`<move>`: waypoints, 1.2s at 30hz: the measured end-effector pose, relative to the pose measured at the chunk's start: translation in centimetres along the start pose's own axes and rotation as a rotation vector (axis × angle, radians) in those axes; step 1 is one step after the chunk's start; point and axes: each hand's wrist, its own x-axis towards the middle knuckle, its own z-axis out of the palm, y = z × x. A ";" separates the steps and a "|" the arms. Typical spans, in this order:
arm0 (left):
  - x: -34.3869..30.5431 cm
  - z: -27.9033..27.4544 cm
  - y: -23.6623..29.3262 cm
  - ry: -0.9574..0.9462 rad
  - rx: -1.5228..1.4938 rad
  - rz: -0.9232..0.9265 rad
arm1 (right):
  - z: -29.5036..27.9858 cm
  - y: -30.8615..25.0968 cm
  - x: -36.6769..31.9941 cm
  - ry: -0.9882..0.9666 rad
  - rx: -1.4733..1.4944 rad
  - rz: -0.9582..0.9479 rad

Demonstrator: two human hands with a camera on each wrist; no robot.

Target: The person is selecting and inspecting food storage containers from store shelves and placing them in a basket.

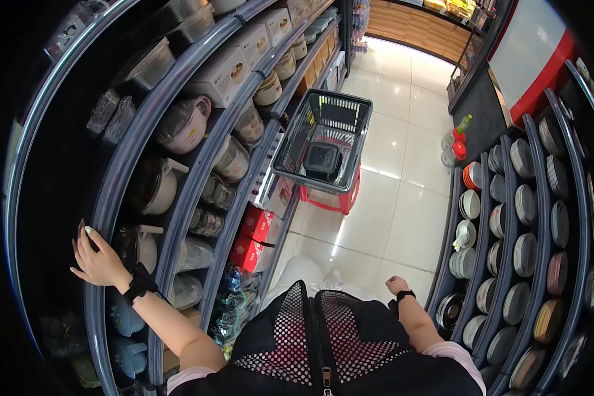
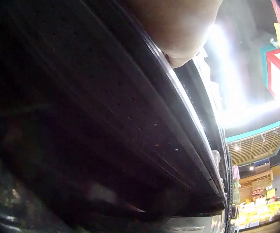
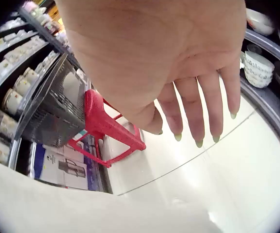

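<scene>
My left hand [image 1: 100, 259] is raised at the edge of an upper shelf [image 1: 105, 211] on the left, its fingers spread and nothing held in them. Just beside it, one shelf lower, sits a dark-lidded pot with a pale handle [image 1: 142, 245]. The left wrist view shows part of that hand [image 2: 186, 29] against the dark shelf underside [image 2: 130, 107]. Down at my right side hangs my right hand [image 1: 396, 285]. In the right wrist view its fingers [image 3: 193, 111] point downward, straight and slightly apart, over the tiled floor.
A black shopping basket [image 1: 360, 142] with a dark square container [image 1: 323, 159] inside stands on a red plastic stool [image 1: 343, 203] in the aisle. Boxed goods [image 1: 228, 72] and a pink pot [image 1: 183, 125] fill the left shelves. Stacked plates and bowls [image 1: 525, 204] line the right shelves.
</scene>
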 end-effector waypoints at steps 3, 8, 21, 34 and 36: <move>0.0 0.2 -0.1 -0.014 -0.015 -0.037 | -0.6 -2.8 -0.2 -0.019 0.055 -0.029; -0.1 0.6 -0.3 0.070 0.065 -0.001 | 0.0 -5.4 0.9 0.003 0.034 -0.208; -1.2 2.7 -2.7 0.181 0.021 -0.085 | -18.6 -36.4 9.9 0.467 -0.044 -0.767; -0.6 0.6 -1.1 0.047 -0.043 -0.127 | -18.2 -46.6 18.6 0.162 -0.733 -0.395; -0.7 0.5 -1.0 0.048 -0.076 -0.117 | -17.6 -45.8 19.4 0.159 -0.751 -0.406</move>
